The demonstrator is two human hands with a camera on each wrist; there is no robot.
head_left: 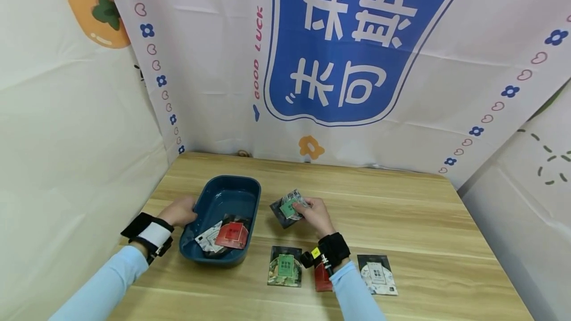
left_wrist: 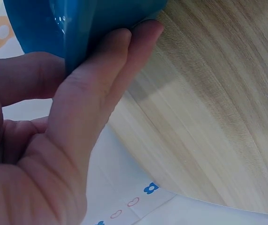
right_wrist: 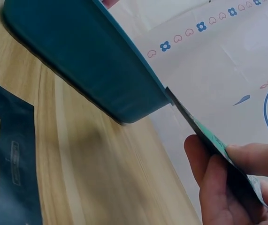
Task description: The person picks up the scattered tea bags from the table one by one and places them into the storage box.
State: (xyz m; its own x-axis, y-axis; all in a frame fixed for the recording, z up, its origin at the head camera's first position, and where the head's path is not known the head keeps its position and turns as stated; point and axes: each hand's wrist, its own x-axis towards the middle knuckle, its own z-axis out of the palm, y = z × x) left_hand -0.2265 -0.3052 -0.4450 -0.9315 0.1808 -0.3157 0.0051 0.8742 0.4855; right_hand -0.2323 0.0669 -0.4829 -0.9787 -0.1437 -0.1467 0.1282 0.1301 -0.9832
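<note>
A dark blue plastic tub [head_left: 229, 201] stands on the left of the table. My left hand [head_left: 179, 210] pinches its left rim, thumb on one side of the wall and fingers on the other in the left wrist view. Inside the tub lie a red-label packet [head_left: 233, 232] and a white packet [head_left: 207, 238], overlapping. To the right of the tub, my right hand [head_left: 318, 216] pinches a flat black packet with a green label [head_left: 285, 211] between thumb and fingers. The right wrist view shows this packet [right_wrist: 197, 126] edge-on, raised above the table.
Along the near side of the wooden table [head_left: 419, 222] lie a green-label packet [head_left: 284, 267], a red packet [head_left: 322, 279] partly hidden by the right wrist, and a white-label packet [head_left: 376, 274]. A printed cloth [head_left: 214, 88] hangs behind the table's back edge.
</note>
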